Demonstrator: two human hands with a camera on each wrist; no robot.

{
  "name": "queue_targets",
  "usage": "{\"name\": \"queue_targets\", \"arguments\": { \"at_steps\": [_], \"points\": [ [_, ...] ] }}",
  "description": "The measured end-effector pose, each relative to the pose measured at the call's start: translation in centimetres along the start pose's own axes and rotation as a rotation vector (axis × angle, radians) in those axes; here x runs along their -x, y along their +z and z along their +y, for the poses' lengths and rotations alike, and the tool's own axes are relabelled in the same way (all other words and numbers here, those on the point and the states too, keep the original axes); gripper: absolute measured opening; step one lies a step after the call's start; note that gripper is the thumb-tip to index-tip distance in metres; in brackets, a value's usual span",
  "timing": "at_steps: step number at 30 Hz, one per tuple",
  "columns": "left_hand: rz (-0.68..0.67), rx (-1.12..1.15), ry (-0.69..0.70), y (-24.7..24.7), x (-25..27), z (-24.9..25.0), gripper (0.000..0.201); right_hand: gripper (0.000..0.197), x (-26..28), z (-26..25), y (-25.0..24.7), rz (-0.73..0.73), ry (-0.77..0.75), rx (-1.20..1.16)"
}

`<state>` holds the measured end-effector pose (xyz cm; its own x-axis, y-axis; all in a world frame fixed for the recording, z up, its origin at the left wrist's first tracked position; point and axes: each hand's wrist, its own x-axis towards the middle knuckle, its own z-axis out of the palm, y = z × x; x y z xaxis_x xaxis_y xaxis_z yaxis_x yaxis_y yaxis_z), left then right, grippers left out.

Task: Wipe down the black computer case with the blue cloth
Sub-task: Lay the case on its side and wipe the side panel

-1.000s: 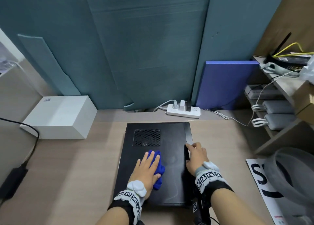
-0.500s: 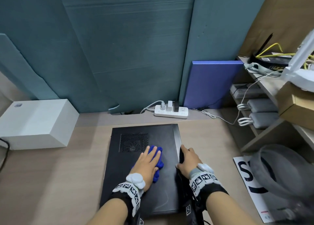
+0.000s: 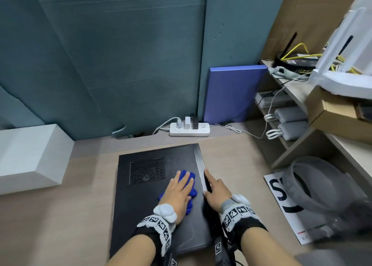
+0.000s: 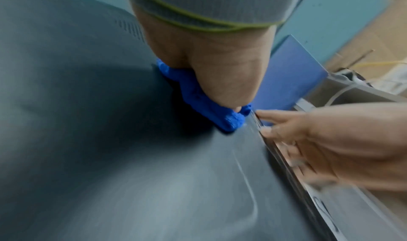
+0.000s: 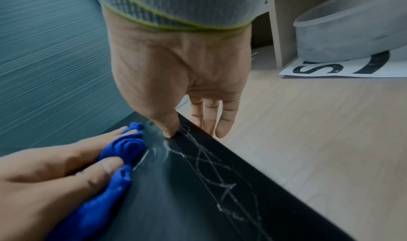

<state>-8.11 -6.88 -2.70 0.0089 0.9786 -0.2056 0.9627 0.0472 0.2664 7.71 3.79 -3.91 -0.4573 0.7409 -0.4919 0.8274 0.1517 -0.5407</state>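
The black computer case (image 3: 145, 201) lies flat on the wooden surface, vent grille at its far left. My left hand (image 3: 178, 193) presses the bunched blue cloth (image 3: 190, 182) flat onto the top panel, right of the grille. In the left wrist view the cloth (image 4: 211, 109) sits under the left hand (image 4: 209, 61), close to the case's right edge. My right hand (image 3: 215, 191) rests on that edge, thumb on top and straight fingers (image 5: 226, 121) down the side. White scribble marks (image 5: 220, 175) cross the case (image 5: 187, 210) near the right edge.
A white box (image 3: 30, 157) stands left of the case. A power strip (image 3: 189, 129) with plugs and a blue panel (image 3: 231, 92) sit at the back wall. Shelves (image 3: 302, 145) with cables, a grey tub (image 3: 322, 195) and a printed sheet (image 3: 281, 201) crowd the right.
My left hand has slid the cloth a little farther from me, toward the grille and the right edge. The right hand stays on the case's edge. The head view has swung right.
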Motion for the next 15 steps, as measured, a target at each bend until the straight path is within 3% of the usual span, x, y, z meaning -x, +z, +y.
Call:
{"name": "queue_targets", "arguments": {
  "at_steps": [2, 3, 4, 6, 8, 10, 13, 15],
  "points": [
    [0.009, -0.053, 0.232, 1.3, 0.6, 0.1, 0.055, 0.073, 0.1, 0.2, 0.1, -0.002, -0.004, -0.029],
    [-0.034, -0.063, 0.294, 1.1, 1.1, -0.5, 0.055, 0.073, 0.1, 0.2, 0.1, -0.002, -0.006, -0.038],
    [0.01, -0.03, 0.33, 0.9, 1.0, -1.3, 0.055, 0.073, 0.1, 0.2, 0.1, -0.005, -0.006, -0.042],
    [0.101, -0.017, 0.243, 0.4, 0.3, -2.8, 0.056, 0.074, 0.1, 0.2, 0.0, -0.006, 0.001, -0.037],
    [0.009, 0.075, 0.011, -0.5, -0.4, -2.9, 0.059, 0.076, 0.1, 0.1, 0.1, -0.003, 0.013, -0.04],
    [0.01, 0.102, -0.096, -0.2, -1.0, -1.6, 0.067, 0.076, 0.2, 0.0, 0.1, 0.004, 0.017, -0.049],
    [-0.017, 0.039, 0.1, 1.1, -0.8, 0.4, 0.059, 0.079, -0.2, -0.1, 0.0, 0.021, 0.019, -0.059],
    [0.014, 0.048, 0.26, 1.0, -0.7, -0.9, 0.057, 0.079, -0.3, -0.3, -0.1, 0.022, 0.018, -0.045]
  ]
}}
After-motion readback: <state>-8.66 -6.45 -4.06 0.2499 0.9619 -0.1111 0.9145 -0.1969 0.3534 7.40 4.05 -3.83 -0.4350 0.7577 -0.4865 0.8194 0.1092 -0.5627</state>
